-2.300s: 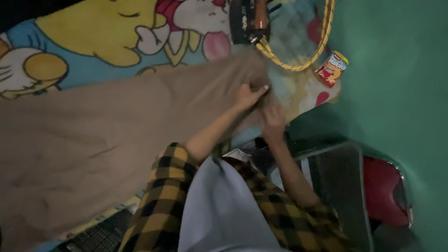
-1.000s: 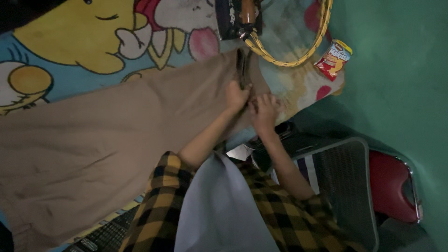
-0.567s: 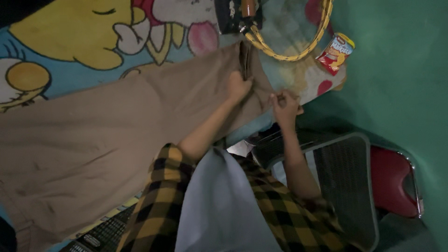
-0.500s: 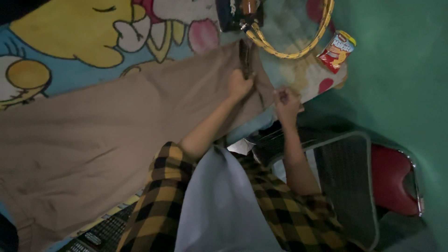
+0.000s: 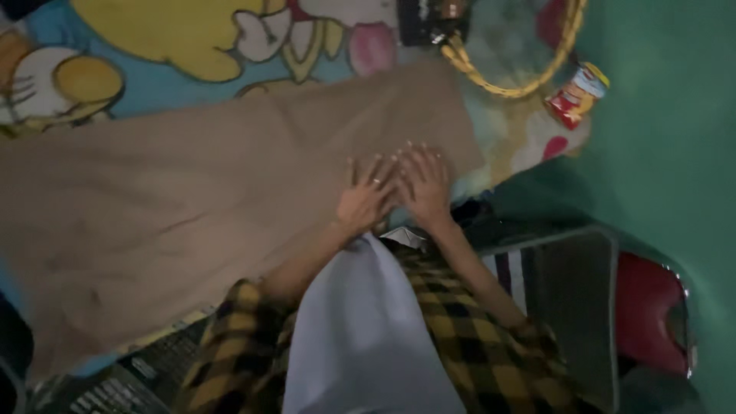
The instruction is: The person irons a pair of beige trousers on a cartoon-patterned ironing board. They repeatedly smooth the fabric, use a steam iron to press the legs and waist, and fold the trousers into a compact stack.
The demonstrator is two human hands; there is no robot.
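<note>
Smoothing: brown cloth (image 5: 192, 207) is being pressed flat on the cartoon-print sheet (image 5: 153, 46).
Hands: left hand (image 5: 368, 195) and right hand (image 5: 424, 184) laid side by side, fingers spread, nothing gripped.
Next: even outward pressure is likely called for.

Matt brown cloth (image 5: 192, 199) lies over a printed cartoon blanket (image 5: 176, 54).

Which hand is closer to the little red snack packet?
Right. The right hand lies flat on the tan cloth, on the side toward the red snack packet; the left hand lies beside it, farther away.
</note>
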